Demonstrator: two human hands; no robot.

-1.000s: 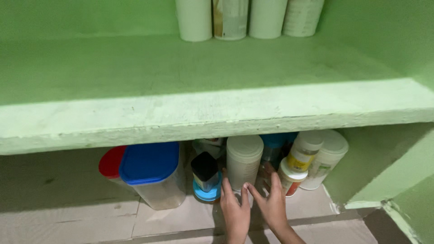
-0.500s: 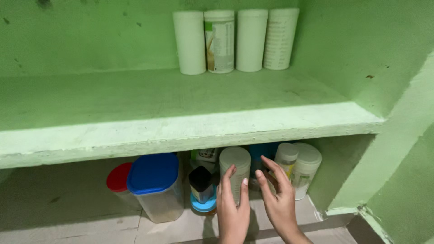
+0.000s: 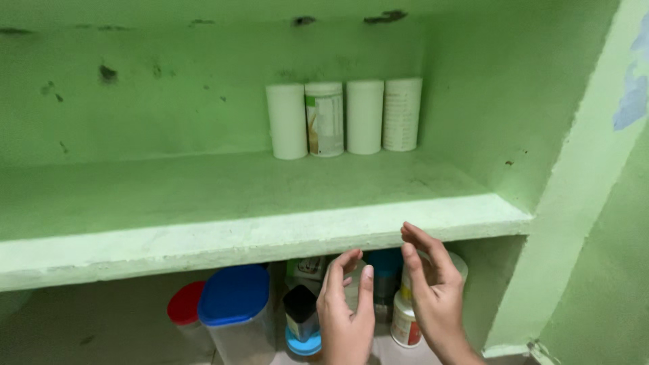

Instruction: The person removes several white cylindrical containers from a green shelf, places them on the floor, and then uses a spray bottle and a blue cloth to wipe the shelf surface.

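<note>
A: Hands status?

B: Both empty. Left hand and right hand are raised side by side, palms facing each other, fingers loosely spread and slightly curled. Nothing clamped between them.

A: What's nearest?

B: A pale translucent canister on the lower shelf, right behind the gap between the hands, mostly hidden by the left fingers. Can't tell whether the fingers touch it; looks like they're just in front.

A: And around it?

B: Left of it, a small dark-capped bottle standing on a light blue lid. Behind the right hand, a white jar with a red and yellow label and a taller pale jar at its far side. A blue-topped container sits further back between the hands.

A: Further left?

B: Clear tub with a blue lid, and a red-lidded container just beside it, partly tucked behind.

A: Upper level?

B: Green concrete shelf, front edge just above the fingertips. Four white cylindrical canisters in a row at the back wall, close together, upright. Green wall pillar on the right.
</note>
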